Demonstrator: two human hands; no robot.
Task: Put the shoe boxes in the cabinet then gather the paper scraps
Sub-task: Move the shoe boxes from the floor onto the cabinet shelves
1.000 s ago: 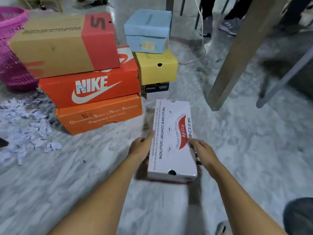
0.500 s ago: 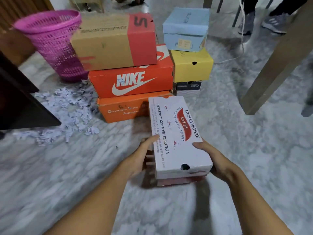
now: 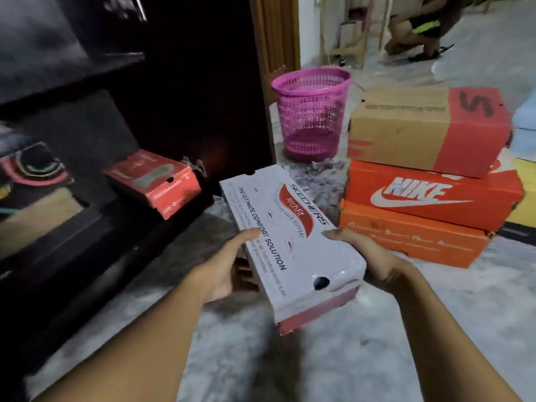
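Observation:
I hold a white Skechers shoe box (image 3: 284, 227) above the floor, between both hands. My left hand (image 3: 223, 271) grips its left side and my right hand (image 3: 368, 253) grips its right side. The dark cabinet (image 3: 174, 82) stands open at the left, with a red shoe box (image 3: 153, 181) on its lowest shelf. To the right is a stack: a brown and red box (image 3: 420, 129) on an orange Nike box (image 3: 429, 192) on another orange box (image 3: 412, 239). Paper scraps (image 3: 316, 175) lie on the floor behind the held box.
A pink mesh basket (image 3: 311, 111) stands on the floor beside the cabinet. Yellow (image 3: 525, 192) and light blue (image 3: 525, 126) boxes show at the right edge. A person (image 3: 417, 27) crouches in the background. The floor is grey marble (image 3: 377, 358).
I have lifted the white box off the floor and turned left with it. The cabinet and its red box have come into view, and the box stack now sits to the right.

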